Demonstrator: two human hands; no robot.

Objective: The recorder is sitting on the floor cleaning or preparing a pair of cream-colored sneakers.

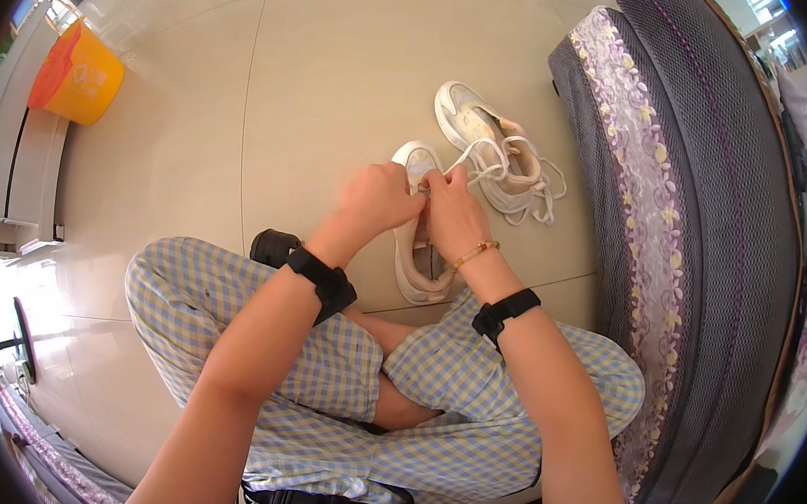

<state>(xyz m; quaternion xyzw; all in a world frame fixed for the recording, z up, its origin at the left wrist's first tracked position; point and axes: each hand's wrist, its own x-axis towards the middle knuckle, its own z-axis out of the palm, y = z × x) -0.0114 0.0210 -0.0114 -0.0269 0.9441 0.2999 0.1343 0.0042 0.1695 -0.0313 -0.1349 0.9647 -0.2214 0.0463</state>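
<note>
A white sneaker (416,154) stands on the tiled floor before my crossed legs, its toe pointing away from me. Over its lacing area my left hand (379,196) and my right hand (456,210) meet, fingers pinched close together. A white shoelace (481,147) runs up from my right fingertips in a loose loop. What my left fingertips hold is hidden. Beyond and to the right lies a second white sneaker (459,109), with loose laces trailing over its heel end.
A gray sofa (710,207) with a floral lace strip (648,129) borders the right side. An orange-yellow bin (94,81) stands by a pale cabinet (5,152) at the left. A black object (274,246), partly hidden, sits beside my left knee.
</note>
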